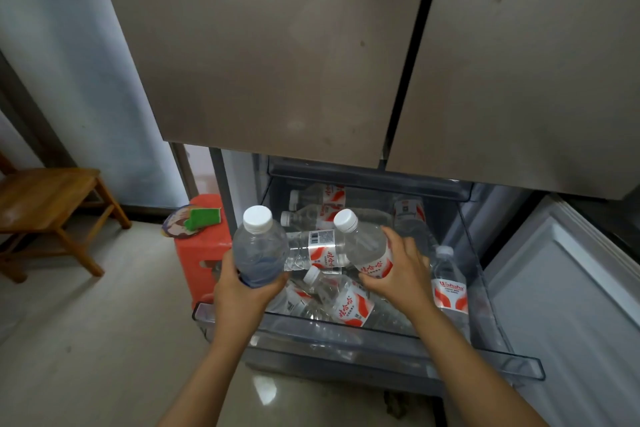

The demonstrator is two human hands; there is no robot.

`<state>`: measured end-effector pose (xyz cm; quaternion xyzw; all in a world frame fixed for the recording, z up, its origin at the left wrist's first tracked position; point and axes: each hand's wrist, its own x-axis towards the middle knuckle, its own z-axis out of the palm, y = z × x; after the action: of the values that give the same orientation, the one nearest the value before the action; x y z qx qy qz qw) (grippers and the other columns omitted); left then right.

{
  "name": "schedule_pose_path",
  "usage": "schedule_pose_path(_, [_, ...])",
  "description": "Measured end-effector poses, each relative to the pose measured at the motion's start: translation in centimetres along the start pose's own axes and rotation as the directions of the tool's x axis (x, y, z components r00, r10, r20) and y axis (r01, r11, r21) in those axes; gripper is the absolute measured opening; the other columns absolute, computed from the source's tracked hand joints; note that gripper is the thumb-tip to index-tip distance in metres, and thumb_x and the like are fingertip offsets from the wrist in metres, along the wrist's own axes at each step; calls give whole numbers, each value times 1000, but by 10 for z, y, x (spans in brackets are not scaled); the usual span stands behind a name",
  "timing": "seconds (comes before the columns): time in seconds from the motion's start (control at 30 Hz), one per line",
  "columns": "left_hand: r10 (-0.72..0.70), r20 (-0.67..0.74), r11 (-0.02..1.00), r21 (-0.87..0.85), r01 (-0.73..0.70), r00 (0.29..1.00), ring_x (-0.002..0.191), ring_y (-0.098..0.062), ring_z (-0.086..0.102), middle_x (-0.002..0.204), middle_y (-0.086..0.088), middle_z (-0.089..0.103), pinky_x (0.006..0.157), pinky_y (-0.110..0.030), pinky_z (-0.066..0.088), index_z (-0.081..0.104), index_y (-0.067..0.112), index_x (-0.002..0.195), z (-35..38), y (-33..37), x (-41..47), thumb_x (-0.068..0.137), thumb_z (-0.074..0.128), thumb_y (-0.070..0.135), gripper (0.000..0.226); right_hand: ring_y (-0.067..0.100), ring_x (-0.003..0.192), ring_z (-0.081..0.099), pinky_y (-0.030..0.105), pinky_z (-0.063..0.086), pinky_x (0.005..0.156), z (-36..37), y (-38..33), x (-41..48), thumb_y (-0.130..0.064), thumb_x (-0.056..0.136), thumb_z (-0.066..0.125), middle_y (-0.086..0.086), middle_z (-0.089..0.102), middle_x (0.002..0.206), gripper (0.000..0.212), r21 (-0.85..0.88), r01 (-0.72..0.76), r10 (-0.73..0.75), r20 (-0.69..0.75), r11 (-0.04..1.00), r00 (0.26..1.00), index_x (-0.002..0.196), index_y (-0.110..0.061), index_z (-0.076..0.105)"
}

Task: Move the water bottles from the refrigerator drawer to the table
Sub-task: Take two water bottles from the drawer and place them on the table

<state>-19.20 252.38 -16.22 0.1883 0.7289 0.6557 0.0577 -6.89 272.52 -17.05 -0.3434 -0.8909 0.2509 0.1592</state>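
Observation:
My left hand (242,291) grips a clear water bottle (259,246) with a white cap, held upright above the drawer's front left corner. My right hand (401,270) grips a second bottle (363,246) with a red and white label, tilted with its cap to the upper left, over the drawer. The pulled-out clear refrigerator drawer (363,354) holds several more labelled bottles lying on their sides (346,302), and one bottle (448,284) stands upright at its right side.
The closed upper refrigerator doors (277,45) hang above the drawer. An open lower door panel (568,288) stands at the right. A red plastic stool (204,246) with a green sponge sits left of the drawer; a wooden stool (48,204) stands further left on the tiled floor.

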Motion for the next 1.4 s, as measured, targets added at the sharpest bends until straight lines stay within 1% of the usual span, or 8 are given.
schedule_pose_path(0.37, [2, -14, 995, -97, -3, 1000, 85, 9, 57, 99, 16, 56, 65, -2, 44, 45, 22, 110, -4, 0, 0, 61, 79, -2, 64, 24, 113, 45, 47, 46, 95, 2, -3, -4, -31, 61, 83, 2, 40, 120, 94, 212, 9, 15, -112, 977, 994, 138, -29, 30])
schedule_pose_path(0.53, [-28, -79, 981, -195, 12, 997, 100, -9, 57, 111, 0, 59, 83, -23, 48, 46, 15, 120, -9, 0, 2, 63, 77, 1, 66, 16, 111, 44, 44, 47, 95, -3, -21, -7, -20, 62, 83, -6, 36, 117, 91, 331, 84, -32, -161, 940, 987, 136, -26, 31])
schedule_pose_path(0.67, [-49, -192, 930, -367, -26, 980, 102, -28, 60, 106, -9, 63, 80, -28, 55, 53, 4, 116, -24, 9, 8, 63, 76, 9, 58, 10, 111, 47, 35, 50, 92, -19, -60, -11, -24, 57, 84, -5, 40, 123, 86, 528, 179, -119, -146, 830, 982, 121, -46, 31])
schedule_pose_path(0.73, [-26, -237, 909, -410, -75, 971, 97, -21, 63, 98, 2, 66, 84, -36, 54, 59, 14, 109, -40, 19, 14, 56, 80, 24, 58, 8, 112, 49, 24, 51, 86, -28, -85, -15, -39, 49, 78, -4, 42, 126, 83, 604, 228, -188, -130, 764, 974, 117, -53, 33])
schedule_pose_path(0.83, [45, -293, 881, -439, -177, 955, 87, -4, 64, 87, 16, 68, 76, -21, 54, 65, 37, 91, -73, 38, 22, 60, 70, 22, 34, -7, 102, 54, 9, 49, 74, -34, -120, -17, -35, 49, 74, -12, 48, 118, 79, 725, 272, -281, -113, 632, 953, 117, -43, 37])
schedule_pose_path(0.9, [41, -336, 872, -448, -198, 941, 87, -2, 64, 90, 15, 66, 73, -16, 52, 62, 34, 94, -99, 46, 26, 57, 70, 26, 39, -11, 96, 56, 6, 48, 70, -35, -142, -17, -31, 48, 77, -17, 50, 111, 77, 774, 277, -332, -92, 569, 939, 115, -38, 38])
schedule_pose_path(1.13, [-2, -573, 960, -230, -158, 820, 79, 7, 62, 95, 13, 59, 63, -8, 50, 54, 31, 96, -171, 36, -5, 73, 71, 6, 38, -6, 102, 55, 10, 48, 75, -6, -215, -14, -13, 59, 82, -16, 50, 115, 75, 792, 325, -572, 38, 517, 819, 114, -41, 39])
schedule_pose_path(1.4, [-49, -741, 998, -61, 6, 669, 95, -18, 62, 107, -4, 63, 77, -35, 51, 55, 13, 116, -203, 18, -70, 67, 77, 10, 54, -2, 93, 60, 13, 51, 69, 39, -266, -34, -22, 58, 80, -13, 55, 108, 68, 883, 155, -733, 258, 444, 630, 109, -38, 39])
